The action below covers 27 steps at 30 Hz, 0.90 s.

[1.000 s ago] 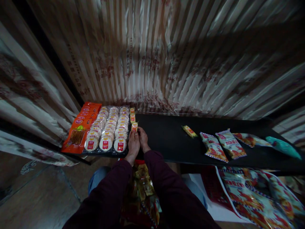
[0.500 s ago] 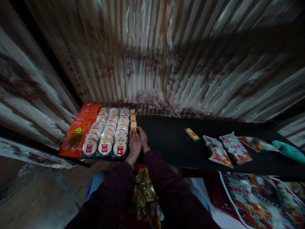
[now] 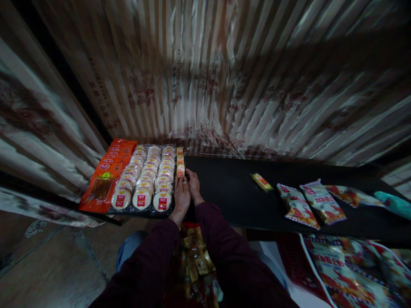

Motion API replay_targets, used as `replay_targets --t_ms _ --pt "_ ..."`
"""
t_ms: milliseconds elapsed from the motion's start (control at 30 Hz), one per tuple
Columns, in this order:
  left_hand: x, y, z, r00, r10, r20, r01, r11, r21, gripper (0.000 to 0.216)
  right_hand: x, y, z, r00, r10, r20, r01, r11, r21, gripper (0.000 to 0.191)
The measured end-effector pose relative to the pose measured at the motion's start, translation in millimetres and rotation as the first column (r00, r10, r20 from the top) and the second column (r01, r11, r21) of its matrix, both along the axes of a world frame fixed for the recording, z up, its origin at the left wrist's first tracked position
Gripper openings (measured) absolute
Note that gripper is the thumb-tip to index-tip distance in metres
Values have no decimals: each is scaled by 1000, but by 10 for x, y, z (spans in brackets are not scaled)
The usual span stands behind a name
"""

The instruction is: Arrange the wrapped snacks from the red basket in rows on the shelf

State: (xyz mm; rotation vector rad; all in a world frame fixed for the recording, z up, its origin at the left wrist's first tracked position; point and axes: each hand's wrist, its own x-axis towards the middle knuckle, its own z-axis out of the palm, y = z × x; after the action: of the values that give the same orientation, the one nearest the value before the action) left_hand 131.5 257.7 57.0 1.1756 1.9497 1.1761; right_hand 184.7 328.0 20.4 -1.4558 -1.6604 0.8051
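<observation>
My left hand (image 3: 181, 196) and my right hand (image 3: 193, 185) meet at the near end of a short row of small yellow snack packets (image 3: 180, 161) on a black shelf (image 3: 224, 188). Both sets of fingertips pinch the nearest packet (image 3: 180, 170), which stands at the row's front. Left of the row lie rows of round white rice-cracker packs (image 3: 149, 176), and beside those a stack of orange packets (image 3: 109, 171). In my lap sits an open bag of more yellow packets (image 3: 194, 256).
Further right on the shelf lie a single yellow packet (image 3: 262, 182), two red-and-white snack bags (image 3: 310, 203), another bag (image 3: 349, 196) and a teal pack (image 3: 394, 203). A large printed bag (image 3: 346, 269) lies below. A striped curtain (image 3: 224, 77) hangs behind.
My hands moved the small yellow packet forward a little and set it against the end of the row. The view shifted slightly.
</observation>
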Motion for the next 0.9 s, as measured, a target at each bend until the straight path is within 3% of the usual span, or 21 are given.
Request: replay_targets --t_ms 200,533,900 --pt "-9 14 -11 999 40 -5 -40 999 -14 50 -36 108 -19 999 -1 -50 1 1000 -1 50" --pt "-29 53 -7 1000 17 14 -16 999 -34 52 -72 152 81 995 72 -64 -73 997 -9 44" --pt "19 16 -20 999 18 47 -20 998 52 54 -57 181 22 990 110 -89 -109 994 5 40"
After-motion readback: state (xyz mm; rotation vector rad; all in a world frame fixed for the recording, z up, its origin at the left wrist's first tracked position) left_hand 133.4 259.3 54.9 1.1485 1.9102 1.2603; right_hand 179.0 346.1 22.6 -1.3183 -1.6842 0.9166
